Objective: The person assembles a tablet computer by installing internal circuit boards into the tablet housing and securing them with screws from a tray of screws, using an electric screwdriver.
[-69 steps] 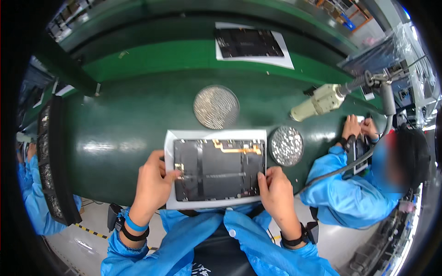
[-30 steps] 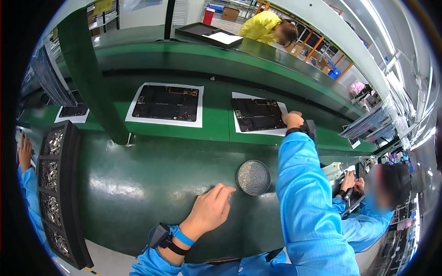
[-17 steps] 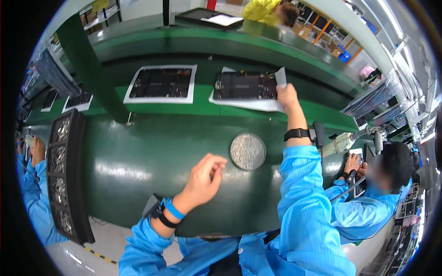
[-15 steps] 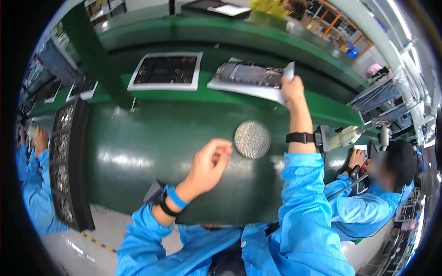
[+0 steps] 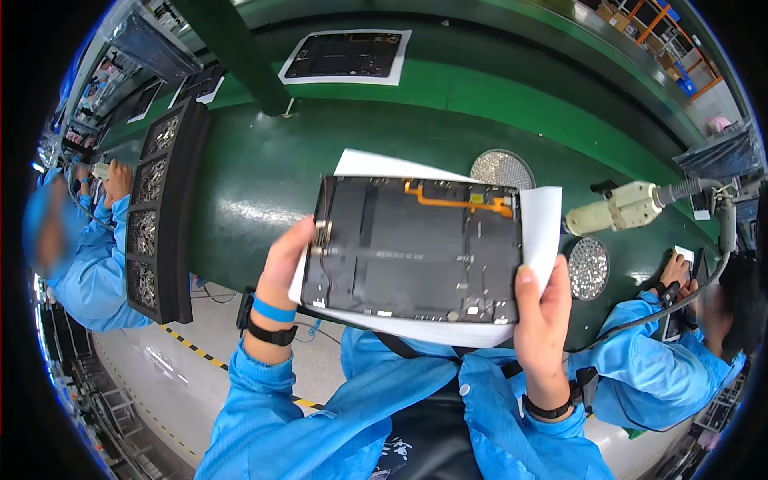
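An opened tablet, its black inside facing up with an orange flex cable along the far edge, is held up in front of me, tilted slightly. A white sheet lies under it and sticks out at the far side, the right and the near edge. My left hand grips the left edge of the tablet and sheet, its fingers mostly hidden beneath. On the right edge my right hand is closed, thumb on top at the near corner and fingers against the sheet.
Beyond the tablet sits a round dish of small metal bits; another dish lies right, near a pale power tool. A black compartment tray stands left. Another opened tablet rests on the green ledge. Co-workers sit on both sides.
The tablet and its sheet have come off the far ledge toward me. My left hand, free before, now holds the left edge; my right hand has drawn back with it. The view has shifted.
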A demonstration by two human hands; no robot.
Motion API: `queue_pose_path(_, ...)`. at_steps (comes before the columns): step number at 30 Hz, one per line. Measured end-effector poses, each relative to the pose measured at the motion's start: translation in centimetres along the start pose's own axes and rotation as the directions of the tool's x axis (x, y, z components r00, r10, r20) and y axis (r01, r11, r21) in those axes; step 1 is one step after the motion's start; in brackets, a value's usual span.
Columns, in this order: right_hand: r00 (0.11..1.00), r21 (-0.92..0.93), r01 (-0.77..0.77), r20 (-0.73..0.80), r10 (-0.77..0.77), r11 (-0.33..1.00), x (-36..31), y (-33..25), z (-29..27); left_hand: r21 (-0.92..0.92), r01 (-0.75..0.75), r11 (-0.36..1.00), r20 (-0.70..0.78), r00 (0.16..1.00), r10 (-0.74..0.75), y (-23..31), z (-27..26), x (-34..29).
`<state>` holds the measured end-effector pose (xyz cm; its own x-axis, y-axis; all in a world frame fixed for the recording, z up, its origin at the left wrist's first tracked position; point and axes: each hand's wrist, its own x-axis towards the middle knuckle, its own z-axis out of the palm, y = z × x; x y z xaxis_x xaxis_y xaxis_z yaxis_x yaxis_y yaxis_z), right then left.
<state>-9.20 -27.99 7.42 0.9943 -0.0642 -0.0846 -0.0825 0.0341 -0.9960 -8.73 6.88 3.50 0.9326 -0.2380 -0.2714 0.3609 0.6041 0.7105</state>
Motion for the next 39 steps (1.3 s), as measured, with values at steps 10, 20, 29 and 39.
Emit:
queue_pose_path(10, 0.991, -0.722, 0.121, 0.048, -0.125, 0.681, -1.8, 2.3, -4.0, 0.373, 0.197, 0.907, -0.105, 0.980, -0.170, -3.4, 3.1, -2.5)
queue_pose_path(20, 0.998, -0.748, -0.033, -0.062, -0.020, 0.662, -0.6, 5.6, -7.2, 0.439, 0.207, 0.874, -0.271, 0.958, -0.091, -7.9, 6.0, 0.3)
queue_pose_path(29, 0.986, -0.890, 0.093, 0.019, -0.167, 0.446, 1.3, 7.0, -7.0, 0.973, 0.170, -0.158, -0.070, 0.864, 0.499, -7.1, 9.1, 0.5)
queue_pose_path(39, 0.700, -0.898, 0.077, -0.261, -0.665, 0.434, 6.9, 0.7, -8.0, 0.924, 0.268, 0.272, -0.341, 0.901, 0.270, -6.9, 9.0, 2.3)
